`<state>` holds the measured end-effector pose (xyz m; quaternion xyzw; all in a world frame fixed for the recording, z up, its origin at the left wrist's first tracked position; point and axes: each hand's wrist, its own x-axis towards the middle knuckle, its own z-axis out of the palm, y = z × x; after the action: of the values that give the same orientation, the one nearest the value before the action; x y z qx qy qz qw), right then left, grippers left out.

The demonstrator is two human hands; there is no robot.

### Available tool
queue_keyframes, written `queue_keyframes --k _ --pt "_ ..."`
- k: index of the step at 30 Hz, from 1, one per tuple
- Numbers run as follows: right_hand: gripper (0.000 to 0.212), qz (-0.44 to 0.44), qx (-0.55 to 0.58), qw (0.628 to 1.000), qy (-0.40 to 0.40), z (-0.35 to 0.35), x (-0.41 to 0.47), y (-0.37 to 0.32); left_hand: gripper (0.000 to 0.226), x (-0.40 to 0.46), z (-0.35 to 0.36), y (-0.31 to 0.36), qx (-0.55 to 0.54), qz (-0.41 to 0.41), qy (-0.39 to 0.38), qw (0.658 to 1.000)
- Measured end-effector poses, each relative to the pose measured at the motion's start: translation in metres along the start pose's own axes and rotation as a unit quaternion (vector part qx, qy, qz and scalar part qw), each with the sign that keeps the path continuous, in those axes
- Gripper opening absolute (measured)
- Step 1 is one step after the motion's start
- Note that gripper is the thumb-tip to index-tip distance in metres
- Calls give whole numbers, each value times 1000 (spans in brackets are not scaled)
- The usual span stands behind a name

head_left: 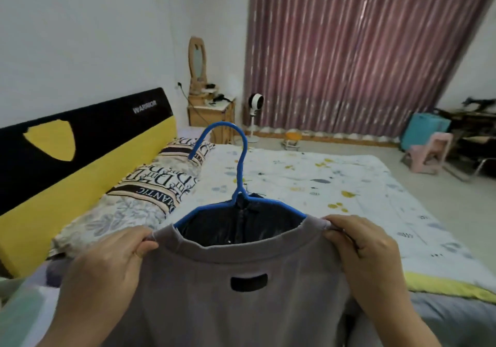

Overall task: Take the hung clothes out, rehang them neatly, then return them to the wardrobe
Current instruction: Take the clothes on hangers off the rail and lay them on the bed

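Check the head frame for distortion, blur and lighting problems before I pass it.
Head view: strong wide-angle bending, the curtain leaning at the right edge; light is soft and even, brightest through a curtain gap, no harsh shadows; both hands, left and right, the shirt and hanger read clearly, background slightly soft.

Landmark: the bed [308, 185].
Shirt [241, 293]: before the bed, on the hanger [239, 175], the left hand [107, 261] and right hand [370, 250] pinching its shoulders.
Pillows [150, 193]: on the bed, at its left.
Headboard [67, 159]: left of the bed.
Nightstand [210, 118]: behind the bed.
Fan [255, 105]: right of the nightstand.
Curtain [362, 51]: behind the bed.
Chair [429, 153]: right of the bed.
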<state>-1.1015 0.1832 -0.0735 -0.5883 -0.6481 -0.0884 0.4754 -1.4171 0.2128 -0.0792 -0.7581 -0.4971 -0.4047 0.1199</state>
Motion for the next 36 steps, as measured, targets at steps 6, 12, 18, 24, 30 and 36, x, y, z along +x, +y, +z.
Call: queue_keyframes --k 6,12,18,24,30,36 --pt "13 56 -110 991 54 -9 -5 41 17 53 71 10 -111 71 -32 991" --pt "14 161 -151 968 118 -34 -23 67 11 91 134 34 -240 100 -123 958" --pt "23 229 -222 940 123 -70 -36 94 5 107 178 86 -302 137 -191 924" --pt "24 239 -275 920 141 -108 -36 139 12 114 217 147 -339 143 -220 904" --pt "25 240 -293 914 146 -156 -27 214 21 122 267 227 -349 131 -242 896" --pt "26 258 -269 921 113 -197 -17 306 17 126 312 303 -328 112 -240 907"
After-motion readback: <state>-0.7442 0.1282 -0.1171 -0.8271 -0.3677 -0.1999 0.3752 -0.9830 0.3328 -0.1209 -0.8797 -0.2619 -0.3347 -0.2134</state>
